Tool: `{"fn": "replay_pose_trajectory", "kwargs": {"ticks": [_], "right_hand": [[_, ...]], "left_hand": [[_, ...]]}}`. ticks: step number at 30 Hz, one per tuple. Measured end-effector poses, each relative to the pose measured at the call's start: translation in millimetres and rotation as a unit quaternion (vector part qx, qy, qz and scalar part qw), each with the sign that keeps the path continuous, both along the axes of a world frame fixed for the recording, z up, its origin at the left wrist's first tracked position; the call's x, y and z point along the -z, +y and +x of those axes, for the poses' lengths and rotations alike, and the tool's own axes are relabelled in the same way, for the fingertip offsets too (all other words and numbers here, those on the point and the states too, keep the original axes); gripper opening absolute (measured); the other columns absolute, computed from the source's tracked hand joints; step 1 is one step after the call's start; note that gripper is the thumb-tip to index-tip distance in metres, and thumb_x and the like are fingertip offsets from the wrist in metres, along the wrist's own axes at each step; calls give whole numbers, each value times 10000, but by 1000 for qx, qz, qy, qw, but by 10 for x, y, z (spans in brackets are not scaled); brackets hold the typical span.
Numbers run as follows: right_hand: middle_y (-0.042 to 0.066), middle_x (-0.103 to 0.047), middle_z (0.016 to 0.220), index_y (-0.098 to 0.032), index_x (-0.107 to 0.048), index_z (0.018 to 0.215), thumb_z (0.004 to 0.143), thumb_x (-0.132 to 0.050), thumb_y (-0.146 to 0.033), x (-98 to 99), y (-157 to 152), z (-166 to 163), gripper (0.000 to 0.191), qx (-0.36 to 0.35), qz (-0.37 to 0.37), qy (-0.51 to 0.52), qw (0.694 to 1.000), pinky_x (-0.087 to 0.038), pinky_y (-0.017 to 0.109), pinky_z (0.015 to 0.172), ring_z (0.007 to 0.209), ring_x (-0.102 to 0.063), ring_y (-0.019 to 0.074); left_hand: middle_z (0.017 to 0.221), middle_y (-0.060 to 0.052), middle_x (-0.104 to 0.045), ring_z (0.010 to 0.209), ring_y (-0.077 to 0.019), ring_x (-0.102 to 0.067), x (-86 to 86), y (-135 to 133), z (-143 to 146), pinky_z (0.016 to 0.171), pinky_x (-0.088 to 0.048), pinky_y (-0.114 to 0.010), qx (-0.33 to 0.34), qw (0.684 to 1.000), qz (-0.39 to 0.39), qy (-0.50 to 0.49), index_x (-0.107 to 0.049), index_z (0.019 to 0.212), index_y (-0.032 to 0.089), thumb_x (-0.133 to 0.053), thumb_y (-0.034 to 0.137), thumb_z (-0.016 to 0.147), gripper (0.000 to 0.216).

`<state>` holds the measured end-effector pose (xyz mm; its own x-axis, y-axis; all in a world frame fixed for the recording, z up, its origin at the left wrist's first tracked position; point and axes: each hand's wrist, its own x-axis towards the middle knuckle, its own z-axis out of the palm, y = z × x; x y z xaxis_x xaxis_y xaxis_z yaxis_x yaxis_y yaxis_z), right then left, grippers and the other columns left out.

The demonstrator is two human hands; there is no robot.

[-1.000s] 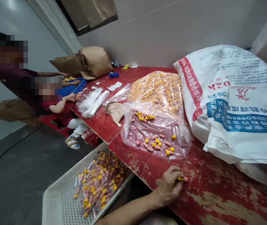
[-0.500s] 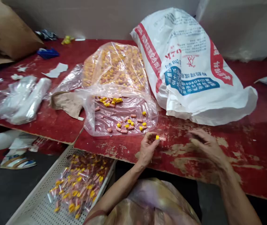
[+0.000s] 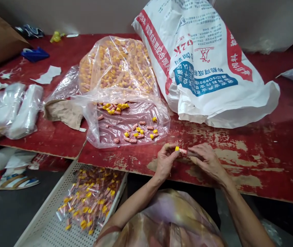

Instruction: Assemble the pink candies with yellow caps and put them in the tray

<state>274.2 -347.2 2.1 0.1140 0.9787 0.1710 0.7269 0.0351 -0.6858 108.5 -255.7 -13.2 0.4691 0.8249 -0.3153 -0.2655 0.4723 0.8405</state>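
Observation:
My left hand [image 3: 165, 161] pinches a small pink piece with a yellow cap [image 3: 179, 150] at the front edge of the worn red table [image 3: 239, 151]. My right hand [image 3: 206, 161] meets it from the right, fingers closed on the piece's other end. Just beyond the hands lies an open clear plastic bag [image 3: 125, 127] with several loose pink and yellow pieces. Behind it sits a fuller clear bag of the same pieces [image 3: 118, 65].
A big white printed sack [image 3: 203, 65] lies at the back right. A white perforated tray [image 3: 46, 219] with packed pieces stands below the table's left front. Rolled clear bags [image 3: 20, 109], brown paper [image 3: 64, 111] and a blue object [image 3: 34, 54] lie to the left.
The view swung right from two people at the table's far left end. My right hand came in from the right and closed on the piece that my left hand holds.

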Motion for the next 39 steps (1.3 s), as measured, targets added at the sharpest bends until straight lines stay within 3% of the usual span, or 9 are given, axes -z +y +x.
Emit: {"fn": "replay_pose_trajectory", "kwargs": {"ticks": [2,4,7,10,15,18,24,34,39], "right_hand": [[76,-598,1016,-227,-546,1255,896,-517,-305,-18,10,-12,368,20,-13,9,1000,-427,400,843,924,-522,210],[77,-589,1023,-221,-482,1298,894,-506,-326,-21,15,-31,419,82,1,102,991,-470,355,791,897,-552,190],[73,-598,988,-201,-493,1150,833,-592,-380,6,30,-107,377,206,55,266,940,-515,289,720,846,-600,167],[65,-597,964,-197,-491,991,782,-653,-384,61,63,-225,324,206,77,328,919,-529,274,725,832,-616,158],[61,-603,1001,-196,-530,1037,856,-562,-356,162,87,-339,244,112,1,223,968,-511,276,757,874,-608,161],[62,-633,994,-187,-564,1088,887,-513,-357,204,78,-363,268,70,-54,153,984,-496,283,764,876,-611,170],[68,-646,948,-172,-589,1044,914,-487,-362,269,97,-453,252,79,3,95,992,-503,275,744,831,-616,164],[91,-664,990,-169,-591,1085,943,-425,-323,520,287,-532,267,67,129,-39,989,-533,307,740,835,-656,196],[60,-665,1001,-193,-571,1102,941,-437,-352,504,296,-366,263,-19,134,-48,990,-535,297,760,850,-659,191]], "left_hand": [[759,17,-639,605,-82,-602,5,9,3,611,-507,-206,-5,1000,-15,-23,-600,874,156,-804,279,635,337],[805,15,-639,635,-88,-617,8,11,9,617,-518,-211,-22,998,-27,-45,-595,912,165,-805,273,633,366],[826,0,-648,688,-115,-640,12,-7,22,632,-528,-225,-25,997,-40,-57,-598,930,159,-796,276,644,368],[800,1,-650,670,-121,-641,11,-45,36,626,-524,-231,0,996,-57,-69,-606,895,152,-793,271,648,332],[805,-2,-670,714,-117,-633,-26,-85,13,691,-514,-230,-33,999,-29,-30,-648,880,165,-773,266,682,255],[802,-30,-689,759,-140,-634,-50,-115,-39,799,-506,-281,5,999,40,15,-699,868,163,-655,323,810,176],[914,-67,-668,835,-167,-595,-9,-190,-133,796,-474,-280,34,962,238,132,-712,1024,187,-518,327,904,267],[652,-19,-570,651,-131,-499,10,56,-152,654,-434,-243,29,918,325,223,-680,740,167,-472,255,879,265],[711,-33,-628,679,-138,-552,28,37,-159,690,-473,-252,43,912,339,225,-691,794,163,-506,230,837,202]]}}
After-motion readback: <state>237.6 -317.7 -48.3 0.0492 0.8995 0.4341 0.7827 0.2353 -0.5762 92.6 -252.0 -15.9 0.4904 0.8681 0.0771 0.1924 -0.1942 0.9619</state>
